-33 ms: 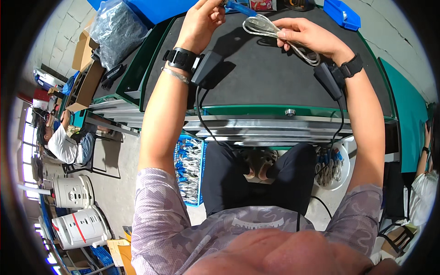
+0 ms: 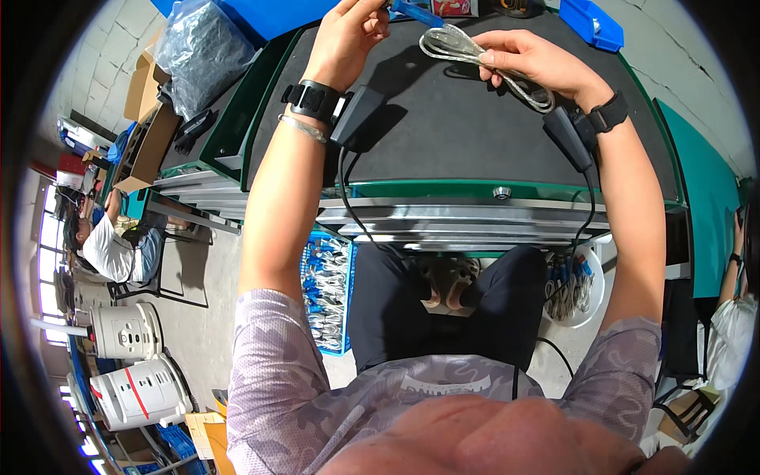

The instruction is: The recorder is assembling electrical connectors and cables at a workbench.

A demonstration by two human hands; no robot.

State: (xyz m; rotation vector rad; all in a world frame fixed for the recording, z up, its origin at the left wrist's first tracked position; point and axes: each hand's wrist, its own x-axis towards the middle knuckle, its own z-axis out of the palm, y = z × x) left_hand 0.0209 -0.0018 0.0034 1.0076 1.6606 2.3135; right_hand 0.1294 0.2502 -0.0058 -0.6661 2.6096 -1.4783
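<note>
No visible movement has occurred since the earlier frame. At upper centre, the left hand [image 2: 352, 36] grips the blue connector [image 2: 417, 13]; the right hand [image 2: 534, 61] pinches the coiled silvery cable [image 2: 451, 36].

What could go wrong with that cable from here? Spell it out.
The coiled cable might slip or splay: the right hand pinches it, with loops sticking out on both sides. The blue plug could be tugged if the hands part, since it sits at the fingers of the left hand. The black cord hanging from the left wrist past the bench edge might snag.
</note>
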